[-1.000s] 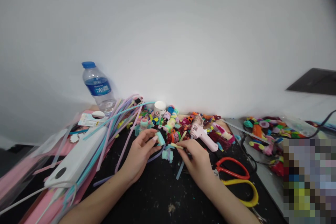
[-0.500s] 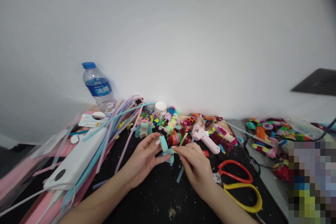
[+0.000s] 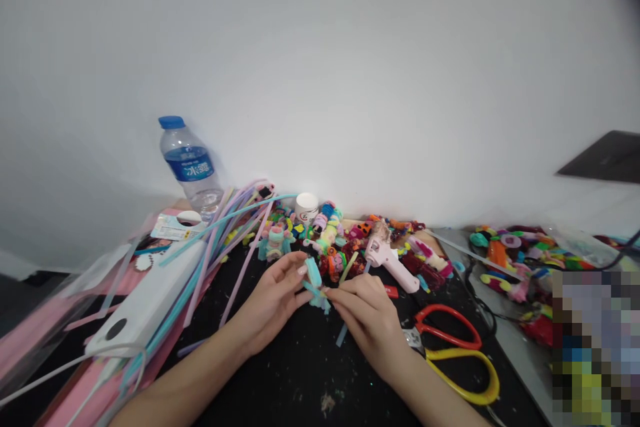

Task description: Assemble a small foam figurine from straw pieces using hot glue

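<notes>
My left hand [image 3: 277, 300] is closed on a turquoise fuzzy pipe-cleaner piece [image 3: 313, 272], pinched between thumb and fingers over the black table. Fingertips of my right hand [image 3: 367, 310] are pressed together at the piece's lower right end, where a small yellowish bit shows; exactly what they grip is too small to make out. Just beyond my right hand lies a pale pink glue gun [image 3: 393, 263], a bluish glue stick [image 3: 343, 335] near it. Scissors with one red and one yellow handle [image 3: 463, 373] rest to the right of my right hand.
Pipe cleaners [image 3: 215, 247] in pastel colours lie in a bundle at left beside a white box-shaped object [image 3: 145, 297] with a cable. A water bottle [image 3: 190, 163] leans against the wall. Several fuzzy figures [image 3: 327, 233] and a paper cup [image 3: 307, 207] stand behind my hands.
My right fingertips have shifted slightly left and down along the turquoise piece. The piece is tilted a little differently; my left hand keeps its hold.
</notes>
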Action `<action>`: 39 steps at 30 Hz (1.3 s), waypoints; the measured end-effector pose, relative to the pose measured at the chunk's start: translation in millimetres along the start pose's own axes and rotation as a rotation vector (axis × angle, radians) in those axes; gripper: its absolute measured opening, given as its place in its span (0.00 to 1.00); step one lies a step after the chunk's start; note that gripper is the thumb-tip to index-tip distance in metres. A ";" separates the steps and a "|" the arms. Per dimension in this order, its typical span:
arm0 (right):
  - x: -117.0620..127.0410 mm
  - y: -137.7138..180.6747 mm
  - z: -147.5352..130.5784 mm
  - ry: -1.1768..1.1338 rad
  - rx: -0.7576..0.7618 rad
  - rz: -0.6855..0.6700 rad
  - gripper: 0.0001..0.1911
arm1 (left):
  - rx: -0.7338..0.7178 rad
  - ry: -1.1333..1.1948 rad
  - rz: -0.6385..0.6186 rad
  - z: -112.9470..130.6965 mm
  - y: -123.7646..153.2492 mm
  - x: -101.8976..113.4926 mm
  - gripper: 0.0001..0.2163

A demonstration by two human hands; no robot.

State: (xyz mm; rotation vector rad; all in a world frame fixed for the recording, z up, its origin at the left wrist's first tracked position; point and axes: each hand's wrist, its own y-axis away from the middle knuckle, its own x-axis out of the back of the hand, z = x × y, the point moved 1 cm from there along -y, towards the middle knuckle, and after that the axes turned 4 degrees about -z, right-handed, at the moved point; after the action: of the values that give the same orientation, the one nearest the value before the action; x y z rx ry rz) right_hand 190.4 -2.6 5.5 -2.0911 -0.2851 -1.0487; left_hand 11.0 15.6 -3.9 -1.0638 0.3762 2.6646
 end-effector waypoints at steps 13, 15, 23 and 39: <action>-0.1 -0.1 0.0 0.046 -0.113 0.125 0.09 | 0.032 0.118 -0.023 3.5 2.1 0.3 0.07; 0.9 -0.1 0.1 0.036 -0.116 0.135 0.10 | 0.036 0.122 -0.024 3.8 2.2 0.4 0.07; 2.2 2.2 7.4 -0.036 -0.155 0.185 0.14 | 0.037 0.119 -0.004 5.1 0.7 2.2 0.07; -1.1 1.3 -7.3 -0.141 -0.007 -0.022 0.12 | 0.067 0.113 -0.065 1.1 1.2 0.4 0.08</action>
State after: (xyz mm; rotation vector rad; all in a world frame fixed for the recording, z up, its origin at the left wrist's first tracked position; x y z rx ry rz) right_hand 186.0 -8.7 6.7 -2.1765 -0.3751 -0.9168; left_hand 9.6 14.8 -3.2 -1.1889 0.4418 2.5232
